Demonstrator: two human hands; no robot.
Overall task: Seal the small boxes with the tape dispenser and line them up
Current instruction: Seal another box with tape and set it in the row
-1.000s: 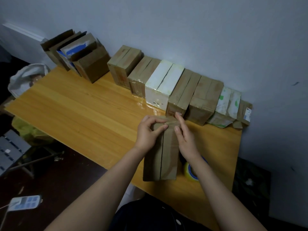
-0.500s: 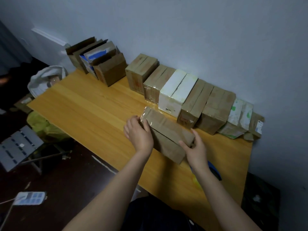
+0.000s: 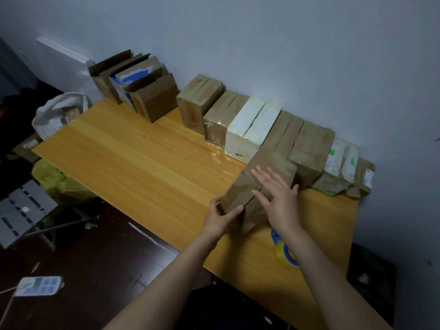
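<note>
No legible wording in view: only blurred marks and stickers.
A small dark printed mark sits low on the front of the white box point(image 3: 240, 145), too blurred to read. A white-and-blue sticker point(image 3: 368, 177) on the last box point(image 3: 359, 172) at the row's far right end shows no readable characters. The green print on the pale packages point(image 3: 338, 156) beside it is equally unreadable.

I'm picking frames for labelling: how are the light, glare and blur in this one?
Head view: dim, bluish light, floor at left nearly black; a glossy glare patch on the table before the white box; soft throughout, the right hand slightly smeared; wide-angle tilts and bends the wall and table edges.
</note>
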